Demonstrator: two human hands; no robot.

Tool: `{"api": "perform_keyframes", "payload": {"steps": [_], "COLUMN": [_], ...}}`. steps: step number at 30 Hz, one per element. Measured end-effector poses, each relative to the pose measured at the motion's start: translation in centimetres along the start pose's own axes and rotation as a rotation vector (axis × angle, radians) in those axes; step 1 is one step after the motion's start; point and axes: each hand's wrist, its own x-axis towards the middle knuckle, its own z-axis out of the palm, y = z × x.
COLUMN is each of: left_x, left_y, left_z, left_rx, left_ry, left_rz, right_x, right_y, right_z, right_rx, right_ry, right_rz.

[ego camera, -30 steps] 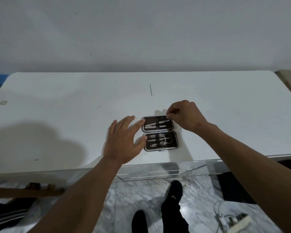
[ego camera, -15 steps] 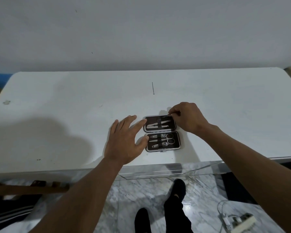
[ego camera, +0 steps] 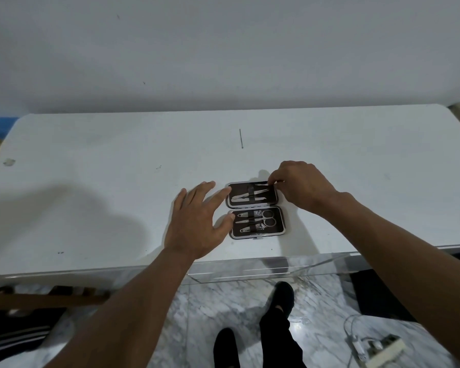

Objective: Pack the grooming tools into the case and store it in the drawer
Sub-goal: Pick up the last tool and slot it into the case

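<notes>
The case point(ego camera: 278, 231) lies open and flat on the white counter point(ego camera: 104, 187), close to the front edge. It has two halves, one behind the other. The near half holds scissors point(ego camera: 268, 218) and some small metal tools under a dark strap. The far half holds two more metal tools point(ego camera: 241, 200).

The right hand point(ego camera: 303, 187) is at the far right corner of the case. Its fingers point(ego camera: 273, 181) are curled and pinch a thin tool point(ego camera: 262, 184) that lies along the top of the far half. I cannot tell if the thin tool is tucked under the strap.

The left hand point(ego camera: 194, 221) is just left of the case. Its fingers point(ego camera: 222, 193) are straight and spread, and they hold nothing. One fingertip touches the left side of the far half. The thumb point(ego camera: 227, 223) touches the left side of the near half.

Farther back on the counter lies a thin dark stick point(ego camera: 241, 138), well apart from the case.

A clear drawer point(ego camera: 250, 269) sticks out under the front edge, just below the case. Under it is a marble floor point(ego camera: 218, 301) with the person's dark feet point(ego camera: 283, 294). A white plug point(ego camera: 383, 346) with a cord lies on the floor to the right
</notes>
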Motion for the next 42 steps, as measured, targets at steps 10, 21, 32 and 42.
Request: {"api": "perform_keyframes", "payload": {"steps": [10, 21, 32, 42], "left_x": [0.1, 0.0, 0.1, 0.1], "left_y": [0.0, 0.0, 0.0, 0.0], "left_z": [-0.1, -0.1, -0.1, -0.1], "left_rx": [-0.003, -0.009, -0.004, -0.004], "left_ry": [0.000, 0.000, -0.005, -0.008], "left_rz": [0.003, -0.003, -0.005, -0.008], "right_x": [-0.2, 0.1, 0.8, 1.6], "right_y": [0.6, -0.9, -1.9, -2.4], "right_z": [-0.6, -0.4, 0.8, 1.7], "right_rx": [-0.067, -0.091, -0.128, -0.113], "right_ry": [-0.051, -0.045, 0.002, 0.022], "right_rz": [-0.076, -0.117, -0.152, -0.162]}}
